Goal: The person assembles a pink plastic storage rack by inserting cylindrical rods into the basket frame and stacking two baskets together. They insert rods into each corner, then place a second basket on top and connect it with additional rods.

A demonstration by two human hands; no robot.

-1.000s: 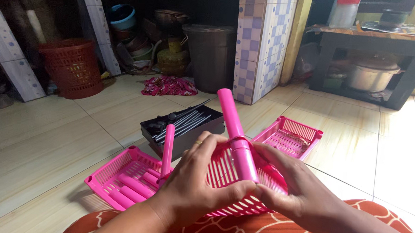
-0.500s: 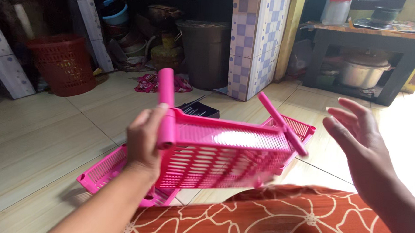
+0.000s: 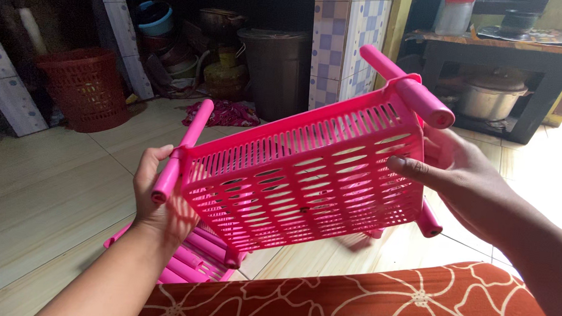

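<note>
A pink slotted plastic rack tray (image 3: 305,178) with pink tube legs at its corners is held up in front of me, tilted, its underside facing me. My left hand (image 3: 156,197) grips the tray's left corner by a pink leg tube (image 3: 183,149). My right hand (image 3: 460,178) holds the right edge, thumb across the slats, just below another leg tube (image 3: 407,88). Underneath, on the tiled floor, a second pink tray (image 3: 191,264) holds several loose pink tubes.
An orange patterned cloth (image 3: 350,303) covers my lap at the bottom. A red mesh bin (image 3: 85,89) stands at the back left, a dark bucket (image 3: 278,69) by a tiled pillar, and a low dark table (image 3: 506,60) with pots at the right.
The tray has been lifted higher and turned toward me. My right hand, open and apart half a second ago, now holds the tray's right edge. The left hand keeps its grip.
</note>
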